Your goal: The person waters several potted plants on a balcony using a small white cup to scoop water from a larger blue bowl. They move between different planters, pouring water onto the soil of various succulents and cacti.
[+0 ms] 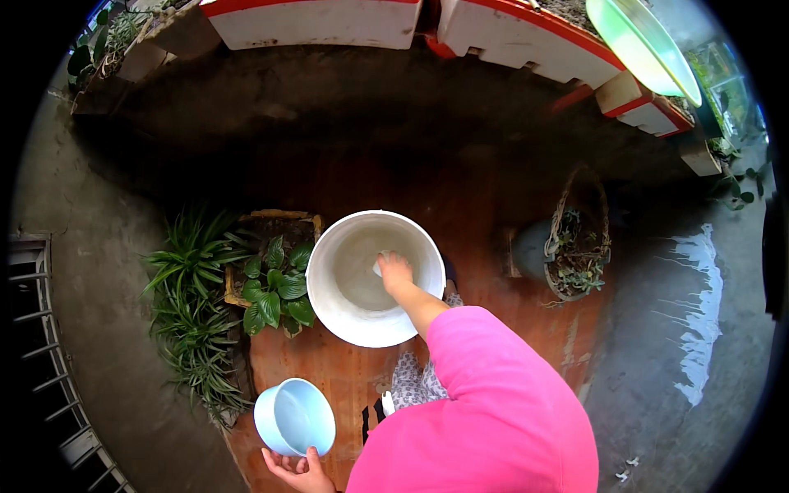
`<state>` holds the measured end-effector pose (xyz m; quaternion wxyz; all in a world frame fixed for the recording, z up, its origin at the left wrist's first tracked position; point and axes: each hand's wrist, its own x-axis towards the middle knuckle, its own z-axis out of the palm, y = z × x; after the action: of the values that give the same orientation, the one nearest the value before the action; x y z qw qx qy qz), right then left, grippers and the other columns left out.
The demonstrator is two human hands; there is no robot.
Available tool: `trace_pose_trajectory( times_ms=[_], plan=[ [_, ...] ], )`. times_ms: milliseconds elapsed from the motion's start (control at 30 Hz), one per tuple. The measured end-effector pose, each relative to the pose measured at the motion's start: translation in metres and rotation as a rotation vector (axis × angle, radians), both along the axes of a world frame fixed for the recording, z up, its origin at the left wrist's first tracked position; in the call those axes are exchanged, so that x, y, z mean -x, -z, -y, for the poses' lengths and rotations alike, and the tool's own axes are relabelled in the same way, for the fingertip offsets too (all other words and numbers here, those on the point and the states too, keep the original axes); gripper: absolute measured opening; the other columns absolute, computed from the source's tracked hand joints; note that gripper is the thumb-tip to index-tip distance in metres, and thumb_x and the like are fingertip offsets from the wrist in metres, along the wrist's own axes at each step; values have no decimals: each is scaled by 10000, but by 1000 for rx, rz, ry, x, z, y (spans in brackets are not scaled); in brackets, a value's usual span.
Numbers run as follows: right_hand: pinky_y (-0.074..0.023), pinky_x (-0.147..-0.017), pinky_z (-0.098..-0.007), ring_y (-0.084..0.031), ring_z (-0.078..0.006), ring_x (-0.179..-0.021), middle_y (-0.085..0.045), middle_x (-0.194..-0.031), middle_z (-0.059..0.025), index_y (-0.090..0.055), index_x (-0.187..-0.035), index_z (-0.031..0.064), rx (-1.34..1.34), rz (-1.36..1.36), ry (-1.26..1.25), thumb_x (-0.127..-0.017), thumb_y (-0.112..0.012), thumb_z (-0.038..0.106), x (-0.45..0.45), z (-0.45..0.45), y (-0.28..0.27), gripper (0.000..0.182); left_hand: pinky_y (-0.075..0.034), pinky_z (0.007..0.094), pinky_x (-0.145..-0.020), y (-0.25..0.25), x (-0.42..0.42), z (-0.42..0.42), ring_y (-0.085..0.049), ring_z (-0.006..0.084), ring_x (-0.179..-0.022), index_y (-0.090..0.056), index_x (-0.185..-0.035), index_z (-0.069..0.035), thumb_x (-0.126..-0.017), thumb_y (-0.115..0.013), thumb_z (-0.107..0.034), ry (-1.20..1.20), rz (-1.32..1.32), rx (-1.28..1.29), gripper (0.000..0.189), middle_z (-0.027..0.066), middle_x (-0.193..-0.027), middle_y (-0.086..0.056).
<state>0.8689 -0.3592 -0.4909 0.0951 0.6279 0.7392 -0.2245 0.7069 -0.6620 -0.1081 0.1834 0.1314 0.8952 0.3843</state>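
Observation:
A large white plastic bucket [319, 308] stands on the floor straight before me. Down inside it is my right hand [396, 271], its fingers closed around a small whitish object [377, 267], mostly hidden by the hand. The bucket's inside is greyish toward the bottom, and I cannot tell how much water it holds. At lower left my left hand [302, 471] grips the rim of a light blue round basin [294, 416]. The basin is tilted so that its inside faces right, and no contents show.
Left of the bucket stand a broad-leaved potted plant [274, 299] and spiky green plants [194, 333]. A planter with a hooped handle [576, 271] is on the right. White-and-red planter boxes [314, 24] line the far ledge, with a green basin [647, 49] on them.

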Motion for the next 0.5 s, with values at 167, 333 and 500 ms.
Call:
trace_pose_trajectory(
  times_ms=[167,333,500],
  plan=[
    [-495,-908,-456,-511,-363,-1141,-419,-1329,-154,-371,-1393,192,172,-19,186,-798,-656,142,7,6,39,661,-458,337,-853,18,19,20,-391,255,-1224,-294,-1461,-132,-726,-671,48,19,34,83,845,160,-1412,-348],
    [-483,-938,-440,-502,-396,-1174,-385,-1361,-217,-307,-1428,161,272,-101,291,-755,-733,175,22,22,71,796,-487,360,-862,18,22,6,-469,266,-1209,-238,-1475,-114,-687,-748,99,-11,140,109,962,125,-1427,-374],
    [-455,-984,-454,-465,-430,-1230,-350,-1404,-237,-268,-1459,184,428,-190,398,-808,-597,92,38,23,82,735,-496,348,-833,30,23,19,-466,261,-1208,-231,-1474,-89,-694,-741,99,-27,134,144,951,142,-1429,-363]
  ],
)
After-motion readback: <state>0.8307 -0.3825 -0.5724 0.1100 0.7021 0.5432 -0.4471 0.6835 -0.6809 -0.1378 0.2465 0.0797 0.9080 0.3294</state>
